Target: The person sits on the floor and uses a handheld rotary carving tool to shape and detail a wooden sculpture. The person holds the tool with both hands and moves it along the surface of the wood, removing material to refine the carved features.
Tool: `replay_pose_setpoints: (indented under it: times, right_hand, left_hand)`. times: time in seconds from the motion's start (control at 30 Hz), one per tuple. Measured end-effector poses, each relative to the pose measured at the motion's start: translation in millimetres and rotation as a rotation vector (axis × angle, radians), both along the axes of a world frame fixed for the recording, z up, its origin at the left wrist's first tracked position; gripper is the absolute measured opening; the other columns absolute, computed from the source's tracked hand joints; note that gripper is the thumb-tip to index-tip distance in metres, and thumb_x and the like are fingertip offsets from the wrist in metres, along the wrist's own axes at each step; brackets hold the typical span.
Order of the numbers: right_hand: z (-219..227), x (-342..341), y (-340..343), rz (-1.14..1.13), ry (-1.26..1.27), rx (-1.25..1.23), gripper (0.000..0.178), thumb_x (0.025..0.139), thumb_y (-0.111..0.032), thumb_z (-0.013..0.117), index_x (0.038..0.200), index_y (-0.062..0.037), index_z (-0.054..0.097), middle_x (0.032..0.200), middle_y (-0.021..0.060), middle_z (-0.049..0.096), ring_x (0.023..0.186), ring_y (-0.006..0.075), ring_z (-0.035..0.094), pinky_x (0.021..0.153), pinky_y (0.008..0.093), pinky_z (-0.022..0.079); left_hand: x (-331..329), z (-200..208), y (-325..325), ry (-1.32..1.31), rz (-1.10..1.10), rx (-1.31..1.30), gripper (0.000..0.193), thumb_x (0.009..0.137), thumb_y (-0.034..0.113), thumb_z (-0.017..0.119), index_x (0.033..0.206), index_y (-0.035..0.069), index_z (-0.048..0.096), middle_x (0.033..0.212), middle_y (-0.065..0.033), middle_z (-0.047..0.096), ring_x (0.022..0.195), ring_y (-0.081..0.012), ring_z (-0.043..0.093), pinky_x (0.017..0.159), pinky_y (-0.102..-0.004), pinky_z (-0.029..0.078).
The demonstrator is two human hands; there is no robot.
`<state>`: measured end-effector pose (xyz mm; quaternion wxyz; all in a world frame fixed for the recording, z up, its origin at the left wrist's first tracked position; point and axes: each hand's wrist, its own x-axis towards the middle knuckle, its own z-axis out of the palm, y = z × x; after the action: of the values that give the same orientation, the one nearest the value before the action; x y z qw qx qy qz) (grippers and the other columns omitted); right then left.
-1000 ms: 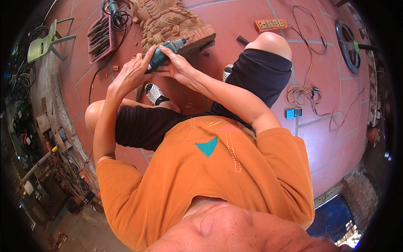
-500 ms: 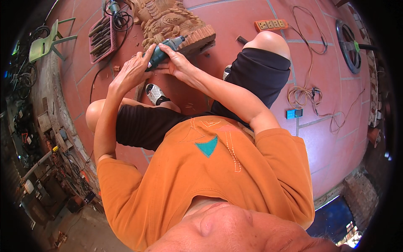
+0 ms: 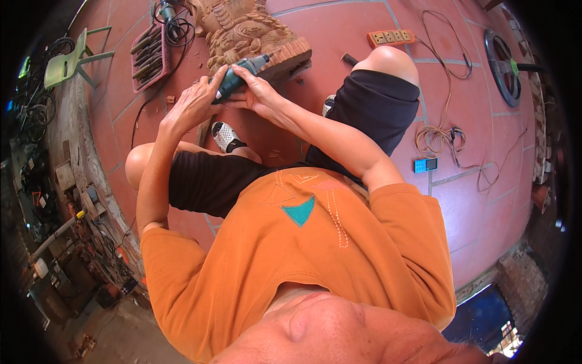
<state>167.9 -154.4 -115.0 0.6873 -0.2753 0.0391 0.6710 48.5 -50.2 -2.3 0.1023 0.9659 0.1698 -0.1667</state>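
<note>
- A left-hand grip [image 3: 195, 102] and right-hand grip [image 3: 259, 92] curl closed around a green power tool [image 3: 235, 81], beside a wood carving [image 3: 247, 37].
- The tool's long axis slants nose-first toward the carving; the right-hand grip sits nearer that nose.

The floor [image 3: 327, 30] was of red tile, grey-lined, and a pale patch of light [image 3: 451, 200] lay across it at the right. A green chair [image 3: 60, 70] stood at the upper left, near a long rough ledge [image 3: 79, 151] that edged the floor.
</note>
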Motion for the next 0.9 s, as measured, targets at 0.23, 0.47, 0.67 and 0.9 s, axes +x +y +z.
replay_pose_setpoints:
  times: [0.23, 0.47, 0.67, 0.9]
  right_hand:
    - [2.5, -2.9, -8.2, 0.014, -0.001, -0.007, 0.042, 0.09, -0.044, 0.068, 0.115, -0.0105, 0.061, 0.102, 0.0084, 0.069, 0.091, 0.0311, 0.07, 0.082, 0.0516, 0.058]
    - [3.6, -6.3, -15.1, 0.03, 0.02, -0.02, 0.042, 0.09, -0.044, 0.069, 0.115, -0.0114, 0.061, 0.103, 0.0076, 0.069, 0.092, 0.0307, 0.07, 0.083, 0.0508, 0.057]
    - [6.7, -7.4, -19.2, 0.03, 0.044, -0.016, 0.041, 0.091, -0.043, 0.068, 0.118, -0.0128, 0.06, 0.107, 0.006, 0.067, 0.097, 0.0302, 0.068, 0.089, 0.0546, 0.054]
    - [6.7, -6.3, -15.8, 0.032, 0.029, -0.019, 0.042, 0.091, -0.044, 0.068, 0.117, -0.0119, 0.06, 0.106, 0.0079, 0.069, 0.093, 0.0306, 0.069, 0.085, 0.0525, 0.057]
  left_hand:
    - [-2.9, 1.2, -1.7, 0.001, -0.013, -0.026, 0.093, 0.076, 0.012, 0.073, 0.154, 0.012, 0.022, 0.103, -0.0269, 0.058, 0.096, -0.0435, 0.063, 0.08, -0.05, 0.052]
    - [-7.4, -1.5, -2.2, -0.016, -0.035, -0.051, 0.091, 0.079, 0.019, 0.075, 0.153, 0.012, 0.023, 0.104, -0.0274, 0.058, 0.095, -0.0438, 0.063, 0.08, -0.0505, 0.052]
    - [-7.7, 0.2, -3.6, -0.011, -0.032, -0.082, 0.091, 0.079, 0.021, 0.076, 0.153, 0.014, 0.023, 0.106, -0.0279, 0.058, 0.096, -0.0448, 0.063, 0.08, -0.0507, 0.052]
    - [-8.7, -0.7, -3.3, -0.022, -0.017, -0.06, 0.092, 0.077, 0.017, 0.075, 0.153, 0.015, 0.023, 0.105, -0.0273, 0.058, 0.096, -0.0442, 0.063, 0.08, -0.0501, 0.052]
